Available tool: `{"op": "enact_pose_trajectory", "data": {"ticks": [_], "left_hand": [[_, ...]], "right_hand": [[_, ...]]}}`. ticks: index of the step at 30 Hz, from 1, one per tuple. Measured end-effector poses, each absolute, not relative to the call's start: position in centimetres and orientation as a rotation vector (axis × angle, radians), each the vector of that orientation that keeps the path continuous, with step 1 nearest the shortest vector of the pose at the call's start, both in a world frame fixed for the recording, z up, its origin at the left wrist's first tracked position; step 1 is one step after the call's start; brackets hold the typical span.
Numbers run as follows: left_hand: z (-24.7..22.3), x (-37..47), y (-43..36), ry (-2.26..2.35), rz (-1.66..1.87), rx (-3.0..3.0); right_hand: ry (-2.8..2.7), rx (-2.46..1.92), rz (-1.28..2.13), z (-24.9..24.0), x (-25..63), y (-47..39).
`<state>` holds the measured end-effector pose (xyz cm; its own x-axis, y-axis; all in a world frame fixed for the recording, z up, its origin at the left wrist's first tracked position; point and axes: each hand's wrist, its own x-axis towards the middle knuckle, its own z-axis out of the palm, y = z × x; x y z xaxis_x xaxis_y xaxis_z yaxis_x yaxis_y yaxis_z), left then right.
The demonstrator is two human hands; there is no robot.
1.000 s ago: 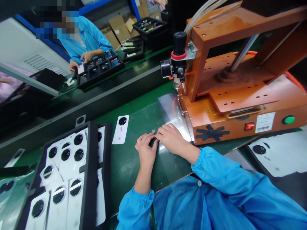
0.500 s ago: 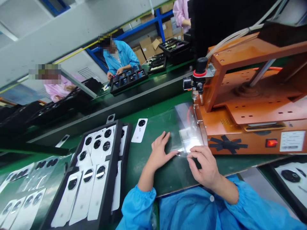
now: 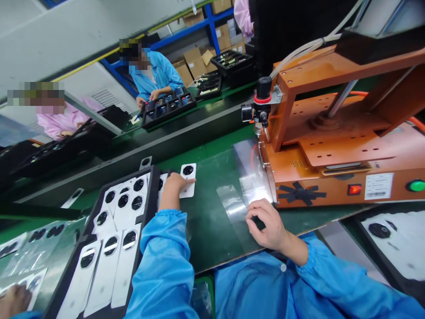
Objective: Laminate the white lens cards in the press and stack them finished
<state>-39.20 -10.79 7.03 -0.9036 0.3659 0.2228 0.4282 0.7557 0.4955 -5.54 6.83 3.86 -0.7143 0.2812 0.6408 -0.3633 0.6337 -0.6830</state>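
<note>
My left hand (image 3: 178,182) reaches across to a white phone back panel (image 3: 188,190) with a dark camera window. Its thumb lies over the panel to the right edge; the other fingers are mostly hidden, and the hand appears closed on the panel, which lies on the green mat (image 3: 209,230). My right hand (image 3: 267,223) is closed, thumb and forefinger pinched at the edge of a clear film (image 3: 231,200). That film lies partly over the mat, beside a larger clear sheet (image 3: 249,155) against the orange press (image 3: 299,177).
Left stands a black tray (image 3: 146,212) of white panels. Another person's hand (image 3: 15,301) touches panels at lower left. A second black tray (image 3: 365,239) with panels sits at lower right. Across the bench, a person in blue (image 3: 156,73) and one in pink (image 3: 53,122) work.
My left hand has left the film and moved left onto the phone back panel. My right hand stays pinched at the film. The view has swung right, and another person's hand has appeared at lower left.
</note>
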Motion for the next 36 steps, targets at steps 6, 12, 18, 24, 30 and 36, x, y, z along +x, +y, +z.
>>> {"op": "enact_pose_trajectory", "data": {"ticks": [6,12,18,24,30,36], "left_hand": [[7.6,-32.1,-11.7,-2.823,-0.946,-0.389],[6.6,-17.7,-14.3,-2.903,-1.297,-0.473],[3.9,-10.2,-13.0,-3.037,-1.324,-0.719],[4.2,-10.8,-15.2,-2.756,-0.724,-1.202],[3.3,-10.2,-15.4,-2.669,-0.564,-1.461],[1.8,-9.0,-13.8,-2.659,-0.583,-1.302]], "right_hand": [[-2.075,0.012,1.181,4.3,-5.5,6.9],[-2.008,-0.309,1.609,5.8,-6.3,6.8],[-2.079,-0.385,1.726,5.7,-10.0,6.8],[-2.181,-0.429,1.584,5.1,-11.6,7.7],[-2.343,-0.432,1.449,5.7,-11.5,7.3],[-2.619,-0.373,1.262,6.0,-11.3,5.4]]}}
